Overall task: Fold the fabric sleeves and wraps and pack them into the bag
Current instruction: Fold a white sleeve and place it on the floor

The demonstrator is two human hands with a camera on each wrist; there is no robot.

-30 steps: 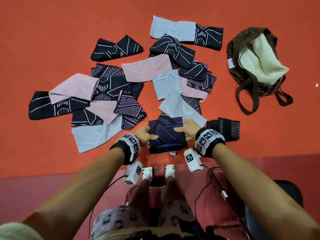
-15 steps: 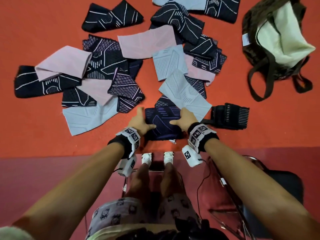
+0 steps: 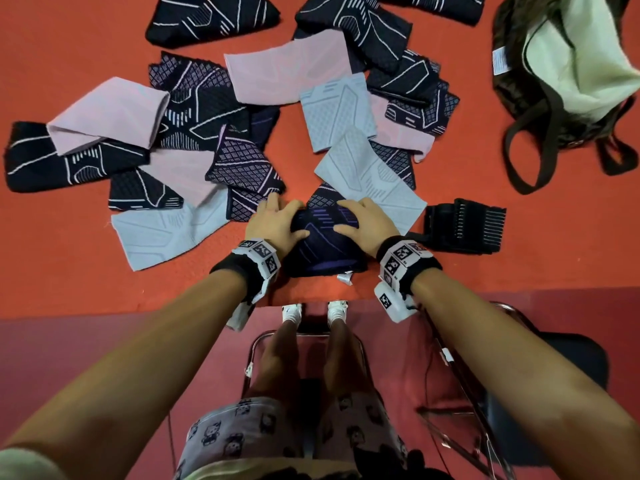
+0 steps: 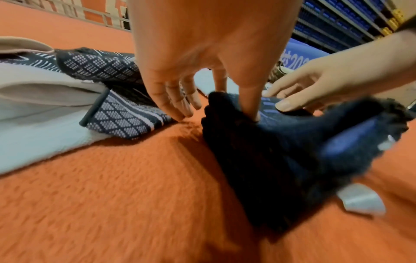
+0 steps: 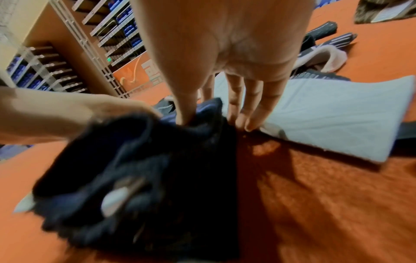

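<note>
A dark navy sleeve (image 3: 323, 245) with purple lines lies at the near edge of the orange carpet, bunched between my hands. My left hand (image 3: 277, 220) grips its left side, the thumb (image 4: 251, 103) pressed into the sleeve (image 4: 281, 151) and the fingers down at its edge. At the right side my right hand (image 3: 363, 223) grips it the same way, with the thumb (image 5: 186, 110) on the sleeve (image 5: 157, 160). The brown bag (image 3: 512, 98) with a cream lining lies open at the far right.
Several loose sleeves, black, pink and grey, lie spread behind my hands, one grey sleeve (image 3: 370, 178) touching the navy one. A black ribbed wrap (image 3: 464, 226) lies just right of my right hand. Chair legs and a darker red floor (image 3: 86, 341) are below.
Both hands have slid forward along the navy sleeve toward its far end, and the sleeve has bunched up between them. The head view has moved closer.
</note>
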